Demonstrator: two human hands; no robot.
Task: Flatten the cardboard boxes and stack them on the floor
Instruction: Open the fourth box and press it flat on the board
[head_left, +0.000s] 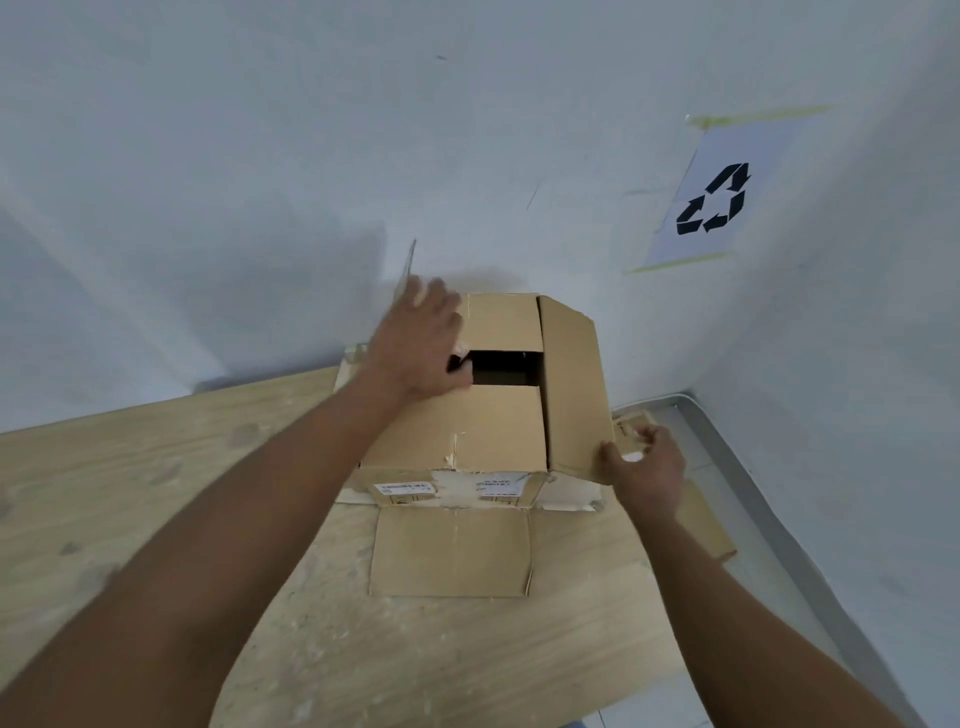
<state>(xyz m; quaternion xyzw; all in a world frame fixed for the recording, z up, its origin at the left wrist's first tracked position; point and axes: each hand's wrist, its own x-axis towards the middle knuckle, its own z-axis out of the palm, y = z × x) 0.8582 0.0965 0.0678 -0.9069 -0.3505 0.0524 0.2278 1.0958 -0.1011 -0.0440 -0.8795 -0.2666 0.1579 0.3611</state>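
Note:
A brown cardboard box (498, 431) stands on a wooden board against the wall, with white labels on its near face. Its top is partly open and a dark gap shows between the flaps. One bottom flap (452, 551) lies flat on the board toward me. My left hand (421, 348) lies on the left top flap, fingers spread toward the wall and the thumb at the edge of the gap. My right hand (644, 467) pinches the lower corner of the right top flap (571, 384), which slopes down over the box's right side.
The wooden board (208, 499) covers the floor on the left and in front. A flattened piece of cardboard (701, 519) lies to the right of the box, under my right wrist. White walls meet in a corner at the right, with a recycling sign (717, 197) taped up.

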